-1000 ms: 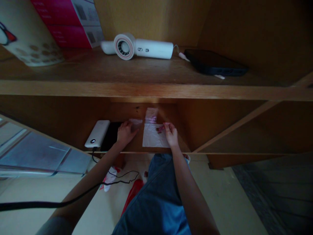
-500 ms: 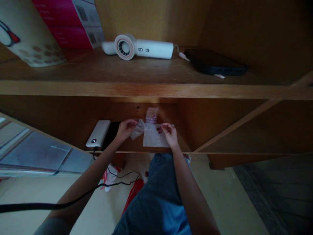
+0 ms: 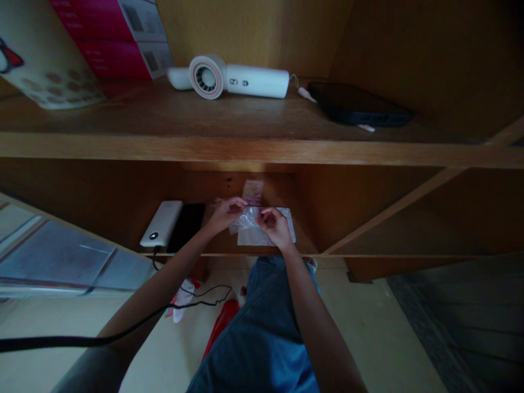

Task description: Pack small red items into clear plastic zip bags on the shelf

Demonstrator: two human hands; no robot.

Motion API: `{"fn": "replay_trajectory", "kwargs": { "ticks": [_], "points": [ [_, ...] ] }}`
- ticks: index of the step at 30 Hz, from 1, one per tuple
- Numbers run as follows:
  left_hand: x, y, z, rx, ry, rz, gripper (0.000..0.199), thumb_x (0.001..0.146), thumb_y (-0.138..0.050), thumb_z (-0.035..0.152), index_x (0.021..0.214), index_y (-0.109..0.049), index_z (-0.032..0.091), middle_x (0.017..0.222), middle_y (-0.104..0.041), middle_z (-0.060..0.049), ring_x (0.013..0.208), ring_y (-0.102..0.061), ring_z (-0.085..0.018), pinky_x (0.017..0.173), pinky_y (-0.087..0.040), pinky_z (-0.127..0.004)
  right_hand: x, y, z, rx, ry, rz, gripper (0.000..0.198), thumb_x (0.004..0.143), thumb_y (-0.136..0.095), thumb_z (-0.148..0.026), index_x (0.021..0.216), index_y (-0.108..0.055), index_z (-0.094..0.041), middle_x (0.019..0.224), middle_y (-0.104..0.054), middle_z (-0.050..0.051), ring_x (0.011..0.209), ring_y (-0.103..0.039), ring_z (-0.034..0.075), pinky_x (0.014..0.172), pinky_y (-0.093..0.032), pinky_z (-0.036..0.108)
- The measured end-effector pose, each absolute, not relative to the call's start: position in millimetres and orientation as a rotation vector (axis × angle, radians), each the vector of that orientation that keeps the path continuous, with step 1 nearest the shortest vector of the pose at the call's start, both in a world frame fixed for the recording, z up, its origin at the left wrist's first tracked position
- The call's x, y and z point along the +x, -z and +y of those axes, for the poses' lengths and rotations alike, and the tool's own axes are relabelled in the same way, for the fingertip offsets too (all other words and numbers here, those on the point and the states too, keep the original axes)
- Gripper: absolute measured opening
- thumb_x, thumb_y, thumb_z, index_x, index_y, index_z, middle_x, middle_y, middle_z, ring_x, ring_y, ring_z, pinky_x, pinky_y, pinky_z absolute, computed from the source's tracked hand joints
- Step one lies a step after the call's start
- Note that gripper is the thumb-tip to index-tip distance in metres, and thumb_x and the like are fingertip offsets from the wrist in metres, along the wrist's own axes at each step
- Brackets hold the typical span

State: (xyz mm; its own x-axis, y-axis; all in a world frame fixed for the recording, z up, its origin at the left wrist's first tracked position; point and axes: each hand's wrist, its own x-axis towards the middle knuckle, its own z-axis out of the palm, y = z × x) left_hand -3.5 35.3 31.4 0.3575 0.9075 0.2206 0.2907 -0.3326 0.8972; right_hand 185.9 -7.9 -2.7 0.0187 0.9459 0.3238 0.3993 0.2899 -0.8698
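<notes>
My left hand (image 3: 229,213) is closed, its thumb and fingertips pinched at the upper edge of a crinkled clear plastic bag (image 3: 247,219). Just to the right, my right hand (image 3: 277,226) curls its fingers around a small cluster of dark red beads (image 3: 268,219), mostly hidden by the fingers. A thin dark line runs between both sets of fingertips; I cannot tell what it is. Beneath the hands lies a flat whitish plastic bag (image 3: 251,238). Behind them, a small clear bag (image 3: 252,189) shows purplish bits at its lower end.
On the lower shelf's left are a white power bank (image 3: 161,222) with a black cable (image 3: 155,314) and a dark flat object (image 3: 186,226). The upper shelf (image 3: 245,123) overhangs, bearing a handheld fan (image 3: 257,81), a phone (image 3: 360,103), a cup (image 3: 61,60) and pink boxes (image 3: 110,57).
My left hand has moved right with the clear bag, which now lies between both hands. My right hand has shifted slightly left, closer to the left one.
</notes>
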Motion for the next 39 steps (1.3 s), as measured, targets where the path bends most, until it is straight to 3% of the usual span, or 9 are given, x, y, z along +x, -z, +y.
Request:
{"fn": "replay_trajectory", "kwargs": {
  "ticks": [9, 13, 17, 20, 32, 39],
  "points": [
    [-3.2, -22.1, 39.3, 1.902, -0.936, 1.092, 0.018, 0.073, -0.058, 0.02, 0.09, -0.06, 0.016, 0.083, -0.067, -0.004, 0.076, -0.063, -0.016, 0.07, -0.05, -0.029, 184.3, 2.0, -7.0, -1.301, -0.692, -1.622, 0.017, 0.074, -0.058, -0.036, 0.069, -0.065, -0.021, 0.071, -0.061, 0.003, 0.063, -0.052, 0.015, 0.06, -0.039, 0.027],
    [1.7, -30.4, 27.5, 2.277, -0.894, 1.303, 0.025, 0.079, -0.051, 0.021, 0.103, -0.059, 0.021, 0.097, -0.066, -0.004, 0.092, -0.06, -0.019, 0.087, -0.043, -0.038, 185.9, 1.2, -5.1, -1.331, -0.827, -1.523, 0.017, 0.075, -0.055, -0.034, 0.067, -0.062, -0.02, 0.063, -0.059, 0.001, 0.057, -0.051, 0.015, 0.056, -0.037, 0.027],
    [11.7, -37.2, 15.0, 2.614, -0.765, 1.252, 0.058, 0.073, -0.061, 0.048, 0.124, -0.048, 0.023, 0.12, -0.057, -0.007, 0.11, -0.049, -0.026, 0.097, -0.031, -0.045, 189.2, 2.1, -3.3, -1.293, -0.867, -1.502, 0.016, 0.074, -0.054, -0.033, 0.066, -0.06, -0.02, 0.061, -0.059, 0.0, 0.058, -0.052, 0.016, 0.059, -0.039, 0.027],
    [18.4, -34.4, 13.3, 2.702, -0.636, 1.157, 0.074, 0.066, -0.062, 0.059, 0.128, -0.044, 0.022, 0.127, -0.052, -0.009, 0.114, -0.045, -0.029, 0.099, -0.027, -0.045, 190.5, 2.2, -2.9, -1.255, -0.89, -1.499, 0.016, 0.074, -0.052, -0.031, 0.064, -0.059, -0.021, 0.061, -0.059, -0.001, 0.06, -0.053, 0.016, 0.06, -0.04, 0.027],
    [23.2, -8.2, 20.8, 2.587, -0.662, 1.251, 0.074, 0.066, -0.061, 0.062, 0.126, -0.046, 0.022, 0.119, -0.054, -0.009, 0.11, -0.048, -0.028, 0.094, -0.033, -0.043, 191.2, 5.2, -0.1, -1.26, -0.876, -1.47, 0.02, 0.074, -0.055, -0.038, 0.064, -0.057, -0.022, 0.061, -0.058, 0.0, 0.058, -0.052, 0.015, 0.055, -0.041, 0.027],
    [24.5, -8.4, 20.3, 2.596, -0.687, 1.229, 0.067, 0.07, -0.058, 0.06, 0.123, -0.048, 0.021, 0.117, -0.056, -0.009, 0.108, -0.049, -0.027, 0.093, -0.035, -0.043, 188.3, 5.8, 0.9, -1.159, -1.015, -1.384, 0.021, 0.072, -0.058, -0.042, 0.07, -0.058, -0.021, 0.073, -0.064, 0.002, 0.071, -0.06, 0.018, 0.067, -0.047, 0.03]
  ]
}}
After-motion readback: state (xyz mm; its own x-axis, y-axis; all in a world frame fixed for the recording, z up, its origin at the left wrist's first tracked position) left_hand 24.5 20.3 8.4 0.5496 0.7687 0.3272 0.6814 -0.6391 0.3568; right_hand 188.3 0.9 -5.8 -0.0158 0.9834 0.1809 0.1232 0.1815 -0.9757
